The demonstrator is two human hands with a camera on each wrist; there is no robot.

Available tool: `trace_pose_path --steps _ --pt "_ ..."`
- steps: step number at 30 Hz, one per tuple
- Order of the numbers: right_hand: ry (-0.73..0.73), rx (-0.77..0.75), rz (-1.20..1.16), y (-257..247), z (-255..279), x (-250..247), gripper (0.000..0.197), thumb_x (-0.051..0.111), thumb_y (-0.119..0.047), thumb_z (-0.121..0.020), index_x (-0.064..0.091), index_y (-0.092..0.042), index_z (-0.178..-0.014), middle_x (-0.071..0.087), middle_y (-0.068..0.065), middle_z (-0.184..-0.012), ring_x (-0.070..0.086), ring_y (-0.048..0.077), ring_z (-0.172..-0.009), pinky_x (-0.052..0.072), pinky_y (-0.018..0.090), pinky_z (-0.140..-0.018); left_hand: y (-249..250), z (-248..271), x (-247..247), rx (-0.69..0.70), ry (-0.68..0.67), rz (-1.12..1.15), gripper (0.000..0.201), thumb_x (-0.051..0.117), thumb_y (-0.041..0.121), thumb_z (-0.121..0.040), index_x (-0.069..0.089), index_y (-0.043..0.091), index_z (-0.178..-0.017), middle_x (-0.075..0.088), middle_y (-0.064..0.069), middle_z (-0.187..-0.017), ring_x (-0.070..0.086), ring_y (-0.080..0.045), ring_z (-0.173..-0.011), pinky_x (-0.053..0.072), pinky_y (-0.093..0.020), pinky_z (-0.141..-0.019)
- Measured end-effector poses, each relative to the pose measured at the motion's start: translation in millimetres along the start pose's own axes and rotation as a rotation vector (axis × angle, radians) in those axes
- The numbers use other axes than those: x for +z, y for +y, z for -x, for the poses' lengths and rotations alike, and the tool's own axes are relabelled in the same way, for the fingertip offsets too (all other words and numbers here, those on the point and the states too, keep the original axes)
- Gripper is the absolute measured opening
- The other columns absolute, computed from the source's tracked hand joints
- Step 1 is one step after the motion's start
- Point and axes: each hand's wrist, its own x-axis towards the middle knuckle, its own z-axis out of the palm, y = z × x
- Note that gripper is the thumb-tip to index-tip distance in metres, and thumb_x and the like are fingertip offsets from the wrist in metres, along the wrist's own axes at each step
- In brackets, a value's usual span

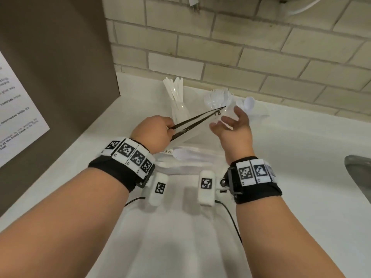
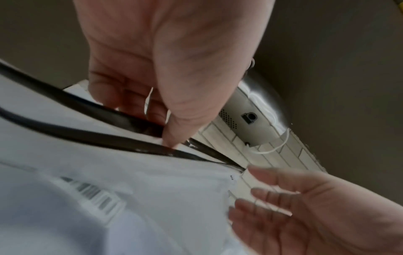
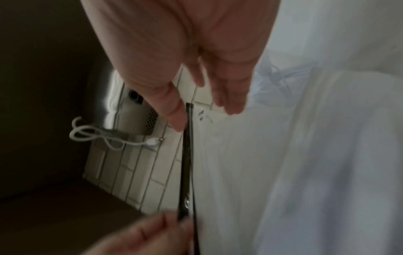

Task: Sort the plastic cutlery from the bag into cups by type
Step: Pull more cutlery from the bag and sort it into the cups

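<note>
A clear plastic bag (image 1: pixel 200 135) with two dark zip strips along its mouth is held up over the white counter. My left hand (image 1: pixel 152 133) pinches the near end of the strips (image 2: pixel 122 139). At their far tip my right hand (image 1: pixel 230 125) hovers with fingers spread and relaxed, the thumb (image 3: pixel 174 110) beside the strip end. A white spoon (image 1: pixel 181 153) and a barcode label (image 1: pixel 167 151) show through the bag's lower part. Against the wall stand three clear cups: knives (image 1: pixel 177 105), forks (image 1: pixel 218 99) and spoons (image 1: pixel 249 106).
A brown cabinet side with a printed notice (image 1: pixel 18 109) walls off the left. A metal sink rim (image 1: pixel 359 173) is at the right edge. A tiled wall (image 1: pixel 241 47) runs behind the cups. A grey device with a white cable (image 2: pixel 246 120) hangs overhead.
</note>
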Motion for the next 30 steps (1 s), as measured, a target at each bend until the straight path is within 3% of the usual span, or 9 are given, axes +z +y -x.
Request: trace_pose_path --steps 4,9,12,16,19,21,24,27,30 --pt "-0.13 0.253 0.194 1.9 19.9 19.3 0.077 0.072 -0.065 -0.064 0.046 -0.017 -0.118 0.055 -0.001 -0.109 0.063 0.022 -0.097 0.06 0.038 -0.07 21.3 3.5 -3.4 0.02 -0.014 0.158 0.015 0.052 0.023 -0.093 0.061 0.011 -0.092 0.067 -0.007 -0.084 0.059 -0.022 -0.07 0.044 -0.027 -0.062" --pt "-0.305 0.447 -0.132 12.0 16.9 27.3 0.022 0.054 -0.015 -0.093 0.054 -0.008 -0.114 0.065 0.018 -0.114 0.067 0.035 -0.092 0.059 0.045 -0.068 28.9 10.5 -10.8 -0.141 -0.133 0.635 0.019 0.064 0.003 -0.085 0.05 0.014 -0.09 0.061 -0.008 -0.074 0.056 -0.019 -0.061 0.049 -0.029 -0.053" --pt "-0.31 0.548 -0.558 4.8 11.6 28.7 0.031 0.039 0.005 -0.094 0.052 -0.008 -0.119 0.063 0.011 -0.109 0.065 0.027 -0.084 0.05 0.062 -0.081 25.9 10.7 -17.6 -0.285 -0.08 0.792 0.025 0.052 -0.006 -0.083 0.056 0.009 -0.103 0.059 -0.014 -0.087 0.055 -0.023 -0.069 0.046 -0.031 -0.061" --pt "-0.481 0.52 -0.615 -27.1 16.3 31.3 0.025 0.047 -0.019 -0.098 0.058 -0.002 -0.113 0.067 0.017 -0.113 0.066 0.034 -0.099 0.049 0.056 -0.092 24.3 19.5 -29.0 -0.257 -0.246 0.924 0.05 0.073 0.044 -0.077 0.064 0.009 -0.112 0.074 -0.005 -0.098 0.07 -0.02 -0.09 0.054 -0.034 -0.083" --pt "-0.513 0.331 -0.465 -40.0 18.1 26.9 0.05 0.069 -0.002 -0.082 0.049 0.0 -0.127 0.062 0.018 -0.121 0.065 0.036 -0.105 0.054 0.049 -0.088 15.2 19.5 -35.7 -0.274 -0.118 0.457 0.029 0.074 0.034 -0.08 0.066 0.013 -0.099 0.068 0.001 -0.087 0.064 -0.016 -0.082 0.048 -0.026 -0.069" --pt "-0.466 0.189 -0.251 -38.8 17.8 22.1 0.057 0.063 0.016 -0.073 0.049 -0.005 -0.124 0.061 0.018 -0.121 0.063 0.037 -0.105 0.055 0.049 -0.083 3.8 16.4 -37.8 -0.396 -0.058 0.463 0.021 0.059 0.028 -0.092 0.06 0.008 -0.098 0.064 -0.006 -0.086 0.062 -0.021 -0.078 0.05 -0.03 -0.061" --pt "-0.414 0.079 0.156 -20.6 17.2 21.7 0.045 0.056 0.01 -0.074 0.055 -0.008 -0.115 0.063 0.015 -0.111 0.063 0.033 -0.1 0.056 0.046 -0.087 -2.5 17.6 -35.4 -0.528 -0.115 0.987 0.016 0.045 0.012 -0.099 0.054 0.001 -0.106 0.07 -0.016 -0.091 0.071 -0.028 -0.079 0.059 -0.044 -0.07" --pt "-0.423 0.138 0.454 2.7 14.2 24.1 0.026 0.05 0.001 -0.083 0.059 -0.008 -0.105 0.059 0.007 -0.09 0.063 0.027 -0.083 0.057 0.041 -0.077 -2.0 20.0 -34.6 -0.587 -0.116 1.417 0.027 0.03 -0.008 -0.096 0.055 0.001 -0.091 0.067 -0.01 -0.063 0.064 -0.015 -0.054 0.058 -0.033 -0.052" --pt "-0.381 0.24 0.387 13.9 5.6 19.2 0.027 0.048 -0.002 -0.089 0.046 -0.025 -0.076 0.048 -0.001 -0.077 0.054 0.018 -0.069 0.055 0.037 -0.073 1.0 24.6 -34.5 -0.591 -0.161 1.513 0.02 0.045 0.005 -0.093 0.064 0.003 -0.099 0.074 -0.014 -0.085 0.071 -0.025 -0.075 0.06 -0.04 -0.069"
